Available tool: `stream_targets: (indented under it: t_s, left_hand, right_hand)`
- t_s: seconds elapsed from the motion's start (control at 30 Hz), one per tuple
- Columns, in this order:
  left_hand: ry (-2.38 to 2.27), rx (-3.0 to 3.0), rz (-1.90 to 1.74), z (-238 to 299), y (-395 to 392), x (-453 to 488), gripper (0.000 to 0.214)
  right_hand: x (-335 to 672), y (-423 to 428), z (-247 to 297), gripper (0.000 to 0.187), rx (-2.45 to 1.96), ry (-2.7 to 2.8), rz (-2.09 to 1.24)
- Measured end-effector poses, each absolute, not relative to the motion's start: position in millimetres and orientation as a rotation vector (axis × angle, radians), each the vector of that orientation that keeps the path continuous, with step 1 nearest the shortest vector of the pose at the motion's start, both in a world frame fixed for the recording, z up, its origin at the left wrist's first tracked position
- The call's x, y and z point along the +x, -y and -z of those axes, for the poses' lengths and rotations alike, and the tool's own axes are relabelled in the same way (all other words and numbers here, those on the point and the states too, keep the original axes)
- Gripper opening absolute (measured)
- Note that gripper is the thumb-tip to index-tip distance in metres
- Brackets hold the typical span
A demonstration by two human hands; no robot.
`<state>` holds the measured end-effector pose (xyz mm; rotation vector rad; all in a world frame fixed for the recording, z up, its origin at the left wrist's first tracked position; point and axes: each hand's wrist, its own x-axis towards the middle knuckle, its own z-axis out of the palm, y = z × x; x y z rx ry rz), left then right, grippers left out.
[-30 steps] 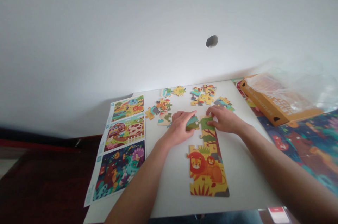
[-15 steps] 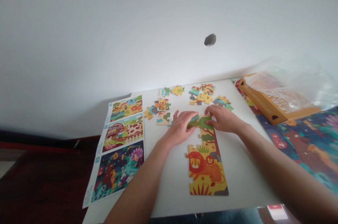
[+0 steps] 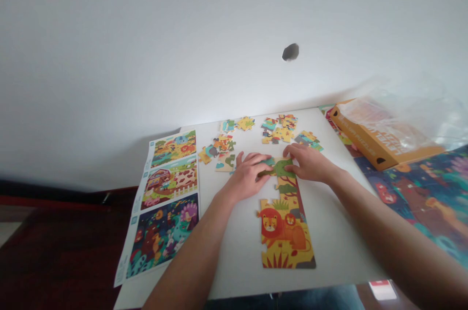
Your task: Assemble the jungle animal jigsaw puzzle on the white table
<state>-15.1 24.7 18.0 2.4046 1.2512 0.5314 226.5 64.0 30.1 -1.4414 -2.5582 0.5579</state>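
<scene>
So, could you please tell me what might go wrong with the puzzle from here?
The assembled section narrows to one column above the lions, so a push from the right hand might part it there. The left hand partly covers a green-and-blue piece, so a poor fit could go unnoticed. That hand might also nudge the loose pieces beyond it.

I count two hands: one left hand (image 3: 247, 176), one right hand (image 3: 309, 163). By my view's clock face, one joined puzzle (image 3: 289, 210) lies at five, showing two lions (image 3: 270, 224); one sheet (image 3: 168, 202) at eight, with three pictures (image 3: 164, 236); one box (image 3: 382, 144) at three; one hole (image 3: 290, 52) at one. Loose pieces (image 3: 283, 134) overlap uncountably.
</scene>
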Motion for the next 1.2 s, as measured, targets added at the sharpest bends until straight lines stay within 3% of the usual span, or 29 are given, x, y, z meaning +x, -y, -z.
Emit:
stream_targets:
  t_s: [0.23, 0.4, 0.57, 0.8, 1.0, 1.2]
  left_hand:
    - [-1.258, 2.407, -0.523, -19, -24, -16, 0.017]
    - [-1.286, 2.329, -0.595, -11, -26, -17, 0.052]
    - [-1.235, 2.316, -0.709, -4, -27, -13, 0.066]
    - [-1.197, 2.300, -0.710, -10, -25, -13, 0.059]
    - [-1.276, 2.412, -0.604, -14, -29, -25, 0.020]
    - [-1.287, 2.406, -0.582, -16, -29, -28, 0.019]
  right_hand:
    - [227, -65, -28, 0.022, -1.446, 2.561, -0.552]
    - [227, -64, -28, 0.022, -1.439, 2.561, -0.557]
    - [227, -65, -27, 0.023, -1.444, 2.566, -0.551]
    - [229, -65, -25, 0.023, -1.423, 2.566, -0.547]
    - [230, -67, -23, 0.023, -1.421, 2.565, -0.565]
    - [230, -68, -21, 0.022, -1.419, 2.551, -0.583]
